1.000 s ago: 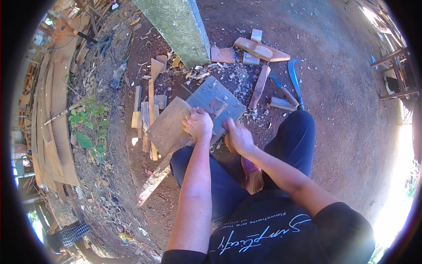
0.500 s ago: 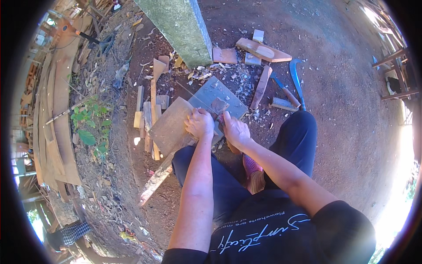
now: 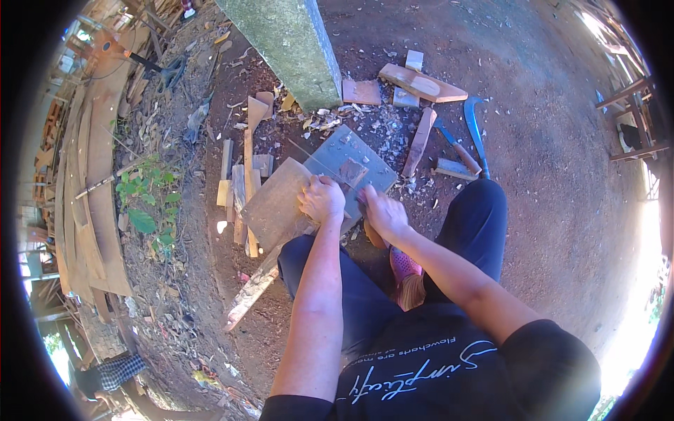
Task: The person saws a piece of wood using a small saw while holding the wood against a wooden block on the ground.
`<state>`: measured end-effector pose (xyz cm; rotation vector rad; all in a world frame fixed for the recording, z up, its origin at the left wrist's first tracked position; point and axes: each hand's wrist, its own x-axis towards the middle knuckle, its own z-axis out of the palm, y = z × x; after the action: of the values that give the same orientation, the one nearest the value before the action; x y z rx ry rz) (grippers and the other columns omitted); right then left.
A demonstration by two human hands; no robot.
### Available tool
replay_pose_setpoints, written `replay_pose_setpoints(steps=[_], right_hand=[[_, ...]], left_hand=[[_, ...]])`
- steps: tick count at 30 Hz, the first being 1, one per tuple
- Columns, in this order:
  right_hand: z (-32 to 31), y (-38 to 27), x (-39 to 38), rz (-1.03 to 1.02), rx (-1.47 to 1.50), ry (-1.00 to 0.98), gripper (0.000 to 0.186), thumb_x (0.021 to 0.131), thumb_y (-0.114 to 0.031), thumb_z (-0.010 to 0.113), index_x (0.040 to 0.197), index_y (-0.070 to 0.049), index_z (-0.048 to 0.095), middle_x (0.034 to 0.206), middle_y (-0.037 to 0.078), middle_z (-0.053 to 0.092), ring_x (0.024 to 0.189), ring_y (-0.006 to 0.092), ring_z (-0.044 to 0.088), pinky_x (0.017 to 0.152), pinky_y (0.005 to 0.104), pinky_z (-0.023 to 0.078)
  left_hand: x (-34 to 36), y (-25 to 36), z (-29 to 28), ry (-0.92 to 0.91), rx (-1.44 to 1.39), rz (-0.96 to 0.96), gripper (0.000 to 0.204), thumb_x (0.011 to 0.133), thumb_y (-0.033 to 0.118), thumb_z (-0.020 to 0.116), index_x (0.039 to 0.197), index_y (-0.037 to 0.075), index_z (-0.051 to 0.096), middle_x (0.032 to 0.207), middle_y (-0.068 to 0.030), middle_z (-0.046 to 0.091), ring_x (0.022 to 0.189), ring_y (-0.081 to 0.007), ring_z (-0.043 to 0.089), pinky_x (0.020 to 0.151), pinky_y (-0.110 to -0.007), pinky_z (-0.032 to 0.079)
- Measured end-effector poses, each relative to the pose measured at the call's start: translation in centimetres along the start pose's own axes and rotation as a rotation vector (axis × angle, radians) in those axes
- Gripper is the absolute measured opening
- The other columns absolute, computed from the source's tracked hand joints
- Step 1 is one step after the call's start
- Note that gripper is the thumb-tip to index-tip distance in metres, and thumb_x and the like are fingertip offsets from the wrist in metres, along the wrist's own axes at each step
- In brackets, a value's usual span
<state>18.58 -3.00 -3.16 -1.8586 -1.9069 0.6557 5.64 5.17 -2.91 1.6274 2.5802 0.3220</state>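
Observation:
A flat brown wooden board lies tilted across a blue-grey square block. My left hand is closed over the board's right edge, pressing down near its corner. Just right of it, my right hand is closed round the reddish handle of what looks like a saw, seen edge-on. Its thin blade runs up and left along the board's edge; my fingers hide most of the handle. A small brown wood chunk rests on the block beside the blade.
A concrete post stands ahead. Wood offcuts and a wooden bar lie beyond the block. To the right are a curved blue blade and a knife. Wood strips lie left, near a leafy plant.
My right hand has drawn back slightly toward me and to the right, with the saw handle. My left hand keeps its hold on the board.

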Motion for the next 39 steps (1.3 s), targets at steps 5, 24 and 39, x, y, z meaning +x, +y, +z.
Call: replay_pose_setpoints(steps=[5, 24, 39], right_hand=[[1.1, 4.9, -6.8, 0.003, 0.104, 0.12, 0.023, 0.086, -0.014, 0.052, 0.107, -0.01, 0.044, 0.083, 0.02, 0.062, 0.078, 0.0408, 0.063, 0.061, 0.0519, 0.049], [-0.1, -1.0, -3.0, 0.217, 0.146, 0.0, 0.033, 0.079, -0.009, 0.058, 0.108, -0.009, 0.043, 0.078, 0.021, 0.062, 0.076, 0.042, 0.062, 0.065, 0.0524, 0.048], [-2.8, -1.7, -1.2, 0.135, 0.044, -0.141, 0.02, 0.088, -0.013, 0.049, 0.104, -0.005, 0.039, 0.084, 0.025, 0.064, 0.081, 0.0423, 0.064, 0.071, 0.05, 0.05]], left_hand=[[-0.1, 0.4, -0.2, -0.005, 0.029, 0.015, 0.031, 0.086, 0.027, 0.044, 0.093, 0.009, 0.068, 0.097, -0.0139, 0.066, 0.092, -0.034, 0.06, 0.073, -0.051, 0.047], [0.4, -0.1, 0.3, -0.011, 0.007, 0.118, 0.029, 0.085, 0.027, 0.046, 0.088, 0.009, 0.068, 0.095, -0.0147, 0.065, 0.09, -0.0334, 0.059, 0.074, -0.049, 0.047], [-0.1, 0.1, 0.0, 0.036, -0.035, 0.083, 0.031, 0.088, 0.027, 0.045, 0.091, 0.008, 0.069, 0.097, -0.0168, 0.065, 0.094, -0.0341, 0.06, 0.079, -0.048, 0.046]])
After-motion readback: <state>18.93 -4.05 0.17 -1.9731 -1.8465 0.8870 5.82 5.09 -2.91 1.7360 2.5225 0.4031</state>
